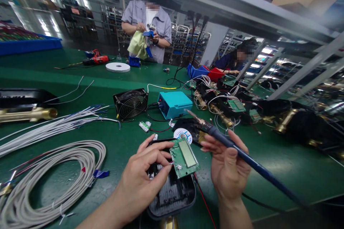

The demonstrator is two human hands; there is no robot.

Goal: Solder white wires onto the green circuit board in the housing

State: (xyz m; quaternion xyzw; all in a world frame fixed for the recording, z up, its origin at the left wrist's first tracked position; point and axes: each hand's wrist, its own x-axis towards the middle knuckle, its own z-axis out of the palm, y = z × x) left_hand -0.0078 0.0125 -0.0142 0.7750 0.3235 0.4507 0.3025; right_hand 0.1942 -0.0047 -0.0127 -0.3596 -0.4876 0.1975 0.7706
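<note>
My left hand [146, 170] pinches the left edge of a small green circuit board [185, 158] with a grey display on it. The board is held tilted over an open black plastic housing [172, 193] on the green bench. My right hand [228, 166] is closed round the dark blue handle of a soldering iron [242, 155]. The iron's metal tip points up and to the left, away from the board. A red wire runs from the housing toward the near edge.
A solder reel [183, 134], a teal soldering station [174, 103] and a black fan [130, 103] stand behind the board. Coiled grey cable [53, 179] and white wire bundles lie to the left. Brass parts and boards crowd the right. Two people work at the far side.
</note>
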